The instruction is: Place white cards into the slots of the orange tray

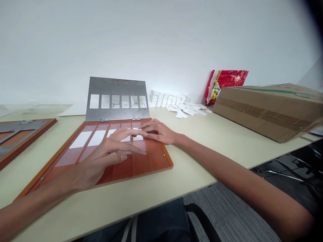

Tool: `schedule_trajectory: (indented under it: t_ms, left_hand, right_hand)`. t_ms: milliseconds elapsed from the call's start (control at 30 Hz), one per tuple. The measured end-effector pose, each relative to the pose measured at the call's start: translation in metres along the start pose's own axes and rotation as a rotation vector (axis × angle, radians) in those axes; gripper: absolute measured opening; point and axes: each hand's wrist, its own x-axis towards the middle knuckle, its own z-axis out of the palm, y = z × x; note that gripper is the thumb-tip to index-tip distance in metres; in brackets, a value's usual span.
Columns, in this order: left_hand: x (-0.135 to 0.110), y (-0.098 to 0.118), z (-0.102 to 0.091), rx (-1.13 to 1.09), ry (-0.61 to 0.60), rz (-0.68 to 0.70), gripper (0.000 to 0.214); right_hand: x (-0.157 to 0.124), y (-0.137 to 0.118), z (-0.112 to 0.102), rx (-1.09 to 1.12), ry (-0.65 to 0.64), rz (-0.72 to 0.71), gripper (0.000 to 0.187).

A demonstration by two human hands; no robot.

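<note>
A reddish-brown board [157,161] with raised dividing strips lies in front of me. White cards [80,139] sit side by side in its slots, with pale, see-through film pieces [66,157] around them. Hinged at its far edge, a grey metal plate [117,86] with rectangular windows stands raised. My left hand [108,151] reaches across the board, fingers stretched out, its fingertips by the rightmost card. My right hand [161,131] rests at the board's far right corner with fingers extended over that card's edge. Both hands meet or overlap near the fingertips.
Stacked white paper pieces [168,99] stand by the wall, with loose ones [188,110] in front. A red bag [228,82] and a large cardboard box [264,109] are at right. Another board with a metal plate [37,126] lies at left. The table's front edge [161,201] runs nearby.
</note>
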Motion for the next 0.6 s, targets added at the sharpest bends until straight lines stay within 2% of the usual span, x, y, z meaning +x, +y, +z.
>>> schedule_trajectory:
  t_ms: [133, 233, 333, 600]
  left_hand:
    - [0.005, -0.008, -0.006, 0.246, 0.095, -0.1, 0.033]
    - [0.01, -0.016, -0.01, 0.512, 0.022, 0.022, 0.025]
    - [0.018, -0.019, -0.008, 0.671, -0.076, 0.165, 0.022]
    - [0.041, -0.016, 0.008, 0.978, 0.012, 0.27, 0.019]
  right_hand:
    - [0.0, 0.0, 0.001, -0.007, 0.008, 0.007, 0.025]
    - [0.001, 0.001, 0.001, -0.009, 0.007, 0.011, 0.025]
    - [0.002, 0.001, 0.0, -0.005, 0.008, 0.018, 0.024]
    - [0.002, -0.004, -0.003, -0.009, -0.019, 0.044, 0.022]
